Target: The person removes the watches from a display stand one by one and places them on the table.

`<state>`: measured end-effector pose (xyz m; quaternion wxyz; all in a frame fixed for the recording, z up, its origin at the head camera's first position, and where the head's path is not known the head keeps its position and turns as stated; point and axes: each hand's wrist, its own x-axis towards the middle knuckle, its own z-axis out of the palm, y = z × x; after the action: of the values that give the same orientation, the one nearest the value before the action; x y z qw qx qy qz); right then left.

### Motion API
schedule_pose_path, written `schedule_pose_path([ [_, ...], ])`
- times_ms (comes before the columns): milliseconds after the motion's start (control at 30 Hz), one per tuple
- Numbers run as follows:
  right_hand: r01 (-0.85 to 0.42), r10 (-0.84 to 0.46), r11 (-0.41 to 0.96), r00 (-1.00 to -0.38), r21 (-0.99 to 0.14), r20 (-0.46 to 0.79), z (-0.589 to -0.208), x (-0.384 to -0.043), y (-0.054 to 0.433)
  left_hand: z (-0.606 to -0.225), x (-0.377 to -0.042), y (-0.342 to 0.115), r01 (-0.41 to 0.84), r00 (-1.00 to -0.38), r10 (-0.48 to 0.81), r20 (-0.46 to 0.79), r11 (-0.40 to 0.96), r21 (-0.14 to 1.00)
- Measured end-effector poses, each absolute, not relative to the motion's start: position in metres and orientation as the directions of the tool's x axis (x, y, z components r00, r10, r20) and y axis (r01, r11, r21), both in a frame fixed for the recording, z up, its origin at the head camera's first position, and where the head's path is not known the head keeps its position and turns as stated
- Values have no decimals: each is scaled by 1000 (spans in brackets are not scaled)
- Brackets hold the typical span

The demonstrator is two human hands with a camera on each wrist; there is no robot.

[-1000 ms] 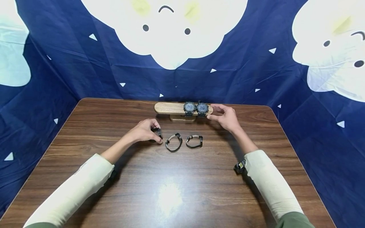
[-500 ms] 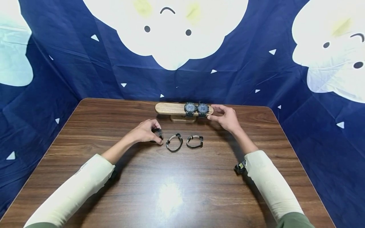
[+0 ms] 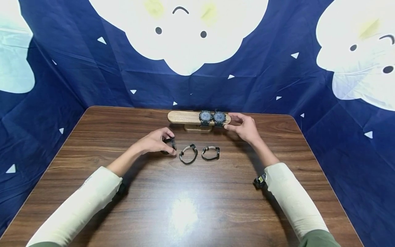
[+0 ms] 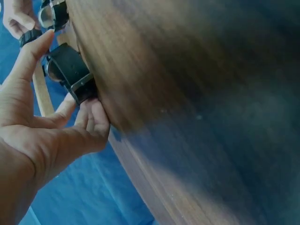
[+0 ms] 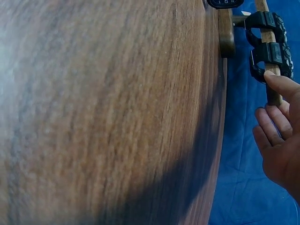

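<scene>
In the head view my left hand [image 3: 154,141] has its thumb and fingers around a black wristwatch [image 3: 169,140] standing on its side at table level. The left wrist view shows the fingers against one end of this watch [image 4: 70,70], with the thumb near the other. My right hand [image 3: 245,128] pinches the right end of a wooden watch stand [image 3: 185,117]. In the right wrist view the thumb lies on the bar [image 5: 273,96]. Strapped side by side on the bar's right half are two chunky black digital watches, one left [image 3: 205,117] and one right [image 3: 219,117].
Two more watches, a left one [image 3: 188,154] and a right one [image 3: 211,153], lie on their sides with straps looped, in front of the stand. The brown wooden table [image 3: 216,206] ends at a blue cloth backdrop [image 3: 123,85] behind and beside it.
My left hand has shifted slightly, its index finger a little higher and its wrist a bit further left. The right hand, stand and other watches have stayed in place.
</scene>
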<state>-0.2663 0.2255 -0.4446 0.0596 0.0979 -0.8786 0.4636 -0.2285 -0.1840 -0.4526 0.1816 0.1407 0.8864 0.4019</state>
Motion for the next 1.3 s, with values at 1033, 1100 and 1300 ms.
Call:
schedule_pose_path([
  [1033,-213,-137,465,-976,-859,168,-447,-261,229,-439,-263,-181,147,-987,123,101,464,873],
  [1100,-218,-151,450,-974,-866,166,-446,-261,228,-439,-265,-180,172,-984,129,126,456,873],
  [1300,-203,-165,473,-976,-857,140,-444,-262,224,-440,-271,-175,206,-976,151,156,419,884],
])
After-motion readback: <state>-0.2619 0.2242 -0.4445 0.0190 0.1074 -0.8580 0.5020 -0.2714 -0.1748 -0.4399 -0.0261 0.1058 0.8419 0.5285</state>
